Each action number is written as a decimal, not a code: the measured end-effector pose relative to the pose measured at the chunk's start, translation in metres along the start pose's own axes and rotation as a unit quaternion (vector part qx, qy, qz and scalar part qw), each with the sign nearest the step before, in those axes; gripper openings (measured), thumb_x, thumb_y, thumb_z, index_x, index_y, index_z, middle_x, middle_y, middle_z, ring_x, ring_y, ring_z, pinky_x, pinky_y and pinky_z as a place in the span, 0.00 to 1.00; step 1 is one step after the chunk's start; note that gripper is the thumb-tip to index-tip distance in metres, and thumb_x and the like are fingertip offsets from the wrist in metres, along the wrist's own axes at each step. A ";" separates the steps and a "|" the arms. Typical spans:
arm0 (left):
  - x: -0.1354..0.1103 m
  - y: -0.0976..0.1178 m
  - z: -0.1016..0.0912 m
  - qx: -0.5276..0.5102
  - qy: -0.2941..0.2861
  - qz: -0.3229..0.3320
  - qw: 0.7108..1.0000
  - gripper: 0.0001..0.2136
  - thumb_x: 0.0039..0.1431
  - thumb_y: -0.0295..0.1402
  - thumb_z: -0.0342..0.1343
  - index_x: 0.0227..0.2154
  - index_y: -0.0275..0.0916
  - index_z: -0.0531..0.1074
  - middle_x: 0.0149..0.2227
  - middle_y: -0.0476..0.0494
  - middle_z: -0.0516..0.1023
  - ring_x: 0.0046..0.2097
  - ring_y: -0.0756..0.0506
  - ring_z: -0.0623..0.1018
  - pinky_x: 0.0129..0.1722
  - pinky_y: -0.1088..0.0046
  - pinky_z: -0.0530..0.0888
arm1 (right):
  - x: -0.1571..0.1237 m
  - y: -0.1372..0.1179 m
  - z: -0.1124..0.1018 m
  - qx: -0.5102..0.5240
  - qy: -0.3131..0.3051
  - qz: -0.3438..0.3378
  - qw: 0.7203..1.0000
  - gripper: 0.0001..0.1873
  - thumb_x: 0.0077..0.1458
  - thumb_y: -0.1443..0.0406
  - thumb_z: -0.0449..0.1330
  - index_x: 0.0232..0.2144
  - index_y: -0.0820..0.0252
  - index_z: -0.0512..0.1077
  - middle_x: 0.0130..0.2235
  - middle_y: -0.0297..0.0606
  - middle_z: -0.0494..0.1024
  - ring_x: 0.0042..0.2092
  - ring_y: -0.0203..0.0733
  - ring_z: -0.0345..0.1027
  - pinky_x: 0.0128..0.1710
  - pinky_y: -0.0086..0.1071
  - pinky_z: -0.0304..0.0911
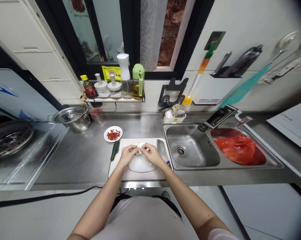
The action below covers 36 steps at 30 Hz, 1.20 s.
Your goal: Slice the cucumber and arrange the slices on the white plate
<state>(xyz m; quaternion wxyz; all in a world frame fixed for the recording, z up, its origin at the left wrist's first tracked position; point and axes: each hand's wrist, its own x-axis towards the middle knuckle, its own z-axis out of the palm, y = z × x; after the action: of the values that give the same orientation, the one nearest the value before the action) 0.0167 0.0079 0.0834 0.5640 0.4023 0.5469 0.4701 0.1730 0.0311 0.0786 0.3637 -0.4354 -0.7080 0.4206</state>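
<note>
1 small pale piece [138,148], above 1 white dish [142,165]; the person's left hand [129,153] and right hand [149,152] both pinch it at the fingertips. Dish on 1 cutting board [115,171], 1 knife [162,149] at right, 1 cucumber [114,150] along left edge. Beyond: 1 plate [105,135] of red bits [113,134]. Right of board: 1 sink [198,156], 2 basins.

Between the hands [129,154] is a small piece [139,147], above a dish [141,164] on the cutting board [142,176], itself on the bench [72,156]. Rightward lie the knife [162,148], then the sink [198,148]; leftward, the cucumber [114,150] and, farther, the pot [78,123]; forward-left, a plate [105,134].
</note>
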 end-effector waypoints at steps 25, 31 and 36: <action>0.044 -0.052 0.003 0.012 0.002 -0.080 0.997 0.14 0.35 0.41 0.64 0.20 0.34 0.72 0.20 0.50 0.71 0.22 0.55 0.64 0.25 0.78 0.62 | 0.028 0.079 0.004 -0.059 -0.146 0.082 0.984 0.08 0.54 0.65 0.55 0.27 0.61 0.72 0.24 0.31 0.73 0.28 0.33 0.63 0.30 0.25 0.56; 0.070 -0.067 0.005 0.042 0.014 -0.115 0.992 0.12 0.39 0.38 0.63 0.22 0.33 0.72 0.20 0.49 0.73 0.20 0.55 0.65 0.23 0.79 0.62 | 0.043 0.096 0.005 -0.098 -0.149 0.116 0.977 0.08 0.53 0.65 0.55 0.28 0.62 0.72 0.22 0.29 0.72 0.27 0.32 0.61 0.29 0.24 0.54; 0.082 -0.073 0.006 0.090 0.026 -0.140 0.986 0.08 0.44 0.35 0.60 0.22 0.34 0.71 0.20 0.49 0.74 0.19 0.55 0.66 0.21 0.79 0.59 | 0.051 0.098 0.006 -0.127 -0.149 0.141 0.970 0.08 0.54 0.66 0.54 0.27 0.62 0.72 0.21 0.29 0.71 0.26 0.32 0.61 0.29 0.24 0.54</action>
<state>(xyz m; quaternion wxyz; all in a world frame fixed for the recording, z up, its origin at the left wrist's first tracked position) 0.0257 0.0704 -0.0068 0.5714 0.3581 0.6526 0.3455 0.1797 0.1031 -0.0057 0.1330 -0.5059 -0.7332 0.4345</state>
